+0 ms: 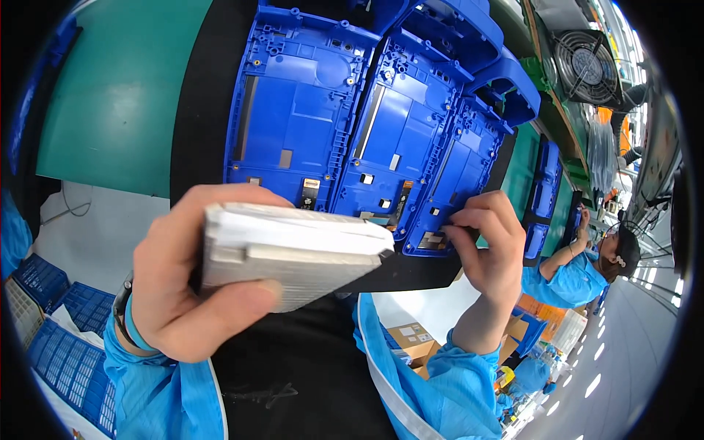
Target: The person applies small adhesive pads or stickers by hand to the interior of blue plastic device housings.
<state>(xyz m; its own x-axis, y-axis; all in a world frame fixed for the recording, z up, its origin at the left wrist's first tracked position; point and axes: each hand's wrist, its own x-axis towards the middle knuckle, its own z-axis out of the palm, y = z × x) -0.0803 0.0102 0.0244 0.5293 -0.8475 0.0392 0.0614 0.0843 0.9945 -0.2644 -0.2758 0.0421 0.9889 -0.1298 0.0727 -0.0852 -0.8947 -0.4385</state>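
Observation:
My left hand [172, 282] is wrapped round a thick stack of thin white and silver-grey sheets [308, 253], held up in front of the blue plastic housings; the thumb presses on its near face. Three open housings lie side by side: a left one [301, 103], a middle one [411, 114] and a right one [466, 165]. My right hand [490, 246] is at the near end of the right housing, its thumb and fingertips closed together by a small metallic patch [433, 240]. Whatever those fingers pinch, if anything, is too small to make out. The stack hides part of the left housing's near end.
The housings lie on a black carrier [202, 110] over a green belt [125, 95]. Further right stand more blue housings [543, 183] and a black fan [587, 66]. Blue crates [73, 370] are at lower left. A co-worker in blue [576, 279] is at the right.

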